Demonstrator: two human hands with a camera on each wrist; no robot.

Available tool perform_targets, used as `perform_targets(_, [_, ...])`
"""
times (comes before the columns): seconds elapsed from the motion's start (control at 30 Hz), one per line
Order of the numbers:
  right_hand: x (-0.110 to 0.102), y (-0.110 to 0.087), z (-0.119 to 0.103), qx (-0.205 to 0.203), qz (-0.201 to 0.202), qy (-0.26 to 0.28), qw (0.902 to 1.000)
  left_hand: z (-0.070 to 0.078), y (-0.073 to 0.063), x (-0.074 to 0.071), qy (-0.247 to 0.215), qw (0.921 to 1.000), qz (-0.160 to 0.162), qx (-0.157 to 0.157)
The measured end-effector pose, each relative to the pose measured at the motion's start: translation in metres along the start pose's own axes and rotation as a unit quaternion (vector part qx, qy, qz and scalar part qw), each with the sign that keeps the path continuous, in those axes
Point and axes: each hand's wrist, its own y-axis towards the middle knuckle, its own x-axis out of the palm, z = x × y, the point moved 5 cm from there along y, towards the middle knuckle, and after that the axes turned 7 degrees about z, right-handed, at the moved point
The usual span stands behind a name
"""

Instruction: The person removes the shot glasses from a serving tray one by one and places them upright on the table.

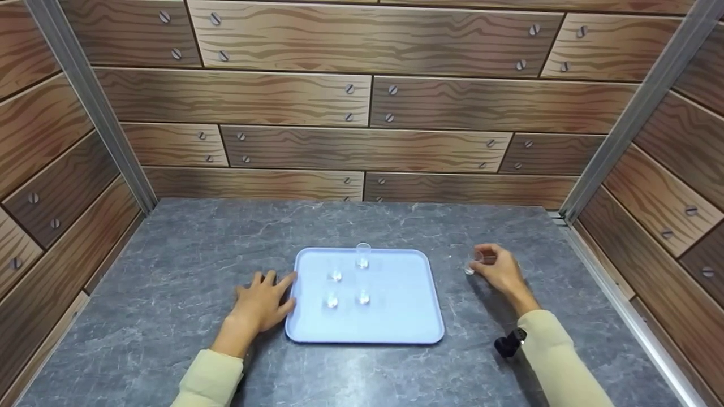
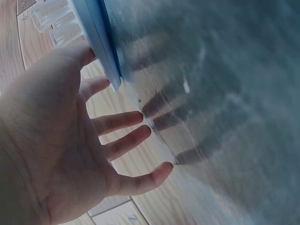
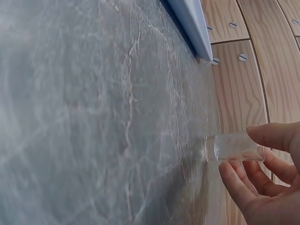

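Note:
My right hand [image 1: 500, 271] pinches a small clear shot glass [image 3: 236, 146] between thumb and fingers, to the right of the tray. The glass is upright, its thick base right at the tabletop. My left hand [image 1: 259, 302] is spread out at the left side of the light blue tray [image 1: 401, 316], thumb and index finger at its rim and the other fingertips on the table. Several clear shot glasses stand on the tray, among them a back one [image 1: 363, 256], a left one [image 1: 332, 301] and a front right one [image 1: 363, 296].
The grey marbled table [image 1: 350, 367] carries the tray near its middle. A wall with a wood plank pattern [image 1: 317, 102] closes off the back, and similar panels stand at both sides. Metal posts [image 1: 622, 118] rise at the back corners.

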Motion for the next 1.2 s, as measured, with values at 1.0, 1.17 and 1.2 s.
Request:
perform_targets(1.0, [-0.018, -0.004, -0.036, -0.038, -0.025, 0.052, 0.9976, 0.0, -0.001, -0.001, -0.004, 1.0, -0.003, 0.004])
perform_targets(1.17, [-0.014, -0.008, -0.049, -0.06, -0.031, 0.068, 0.9954, -0.001, -0.001, 0.0, -0.002, 1.0, -0.003, 0.004])
perform_targets(1.2, [-0.012, -0.009, -0.051, -0.064, -0.033, 0.072, 0.9948, -0.001, -0.001, 0.0, -0.002, 1.0, -0.003, 0.004])
